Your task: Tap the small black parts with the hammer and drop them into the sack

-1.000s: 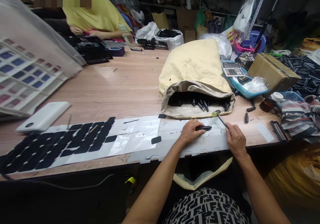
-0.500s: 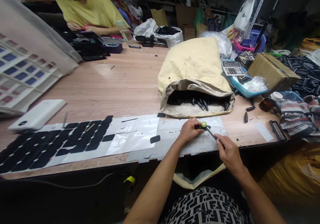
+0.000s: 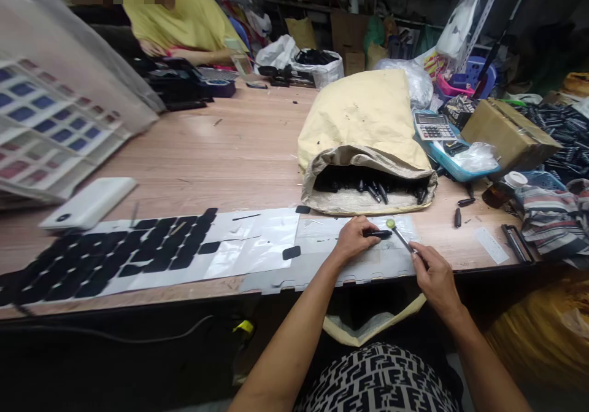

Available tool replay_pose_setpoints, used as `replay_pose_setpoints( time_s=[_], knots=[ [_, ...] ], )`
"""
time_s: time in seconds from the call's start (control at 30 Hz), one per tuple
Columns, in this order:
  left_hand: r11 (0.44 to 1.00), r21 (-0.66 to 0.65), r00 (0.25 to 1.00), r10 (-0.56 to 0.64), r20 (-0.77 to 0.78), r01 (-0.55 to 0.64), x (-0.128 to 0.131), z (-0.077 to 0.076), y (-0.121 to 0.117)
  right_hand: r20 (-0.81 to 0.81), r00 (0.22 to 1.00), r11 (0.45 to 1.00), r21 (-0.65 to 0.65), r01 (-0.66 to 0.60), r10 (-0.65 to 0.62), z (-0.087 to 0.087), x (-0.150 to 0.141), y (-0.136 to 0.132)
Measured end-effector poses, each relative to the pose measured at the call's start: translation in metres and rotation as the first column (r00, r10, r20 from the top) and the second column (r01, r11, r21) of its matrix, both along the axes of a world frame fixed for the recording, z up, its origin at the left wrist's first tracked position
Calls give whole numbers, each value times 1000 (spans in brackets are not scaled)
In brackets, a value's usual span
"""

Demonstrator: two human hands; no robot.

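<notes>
From my remote seat I have 2 bare hands in view over the near edge of the wooden table (image 3: 248,154). My left hand (image 3: 353,239) has its fingers closed on the left end of a slim black piece (image 3: 381,234), which lies above the grey sheet (image 3: 271,280) with its free end pointing right. My right hand (image 3: 435,271) is wrapped around the handle of a small hammer (image 3: 403,238). I see its round yellow-green head just beside the free end of the piece, and I cannot tell whether they touch.

Right behind my hands lies a big cream sack (image 3: 359,111), its mouth facing me, with more dark pieces (image 3: 378,192) inside. Right of it I make out a calculator (image 3: 433,131) on a blue basket (image 3: 464,174), near a cardboard box (image 3: 510,136). 2 loose black parts (image 3: 457,218) rest on the table beyond my right hand. To my left, rows of black pads (image 3: 184,240) lie on white sheets (image 3: 257,258), and across the table sits a person in a yellow top (image 3: 184,19)
</notes>
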State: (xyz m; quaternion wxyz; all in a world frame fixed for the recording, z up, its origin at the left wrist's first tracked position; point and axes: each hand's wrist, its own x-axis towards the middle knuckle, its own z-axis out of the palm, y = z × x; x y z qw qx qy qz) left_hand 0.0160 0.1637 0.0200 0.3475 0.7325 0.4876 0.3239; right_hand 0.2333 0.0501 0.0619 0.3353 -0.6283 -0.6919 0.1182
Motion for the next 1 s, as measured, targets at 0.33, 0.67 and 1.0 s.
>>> replay_pose_setpoints(
  time_s=[0.33,0.67,1.0],
  knots=[
    [998,46,999,-35,-28,37,-1,1,5,517,807,932,346,107,-285,-26,38,73],
    [893,153,904,-404,-141,424,-20,17,-54,558,779,925,373,75,-288,-30,38,76],
    [831,295,802,-265,-536,472,-19,18,-103,571,761,921,379,87,-307,-34,40,76]
  ],
)
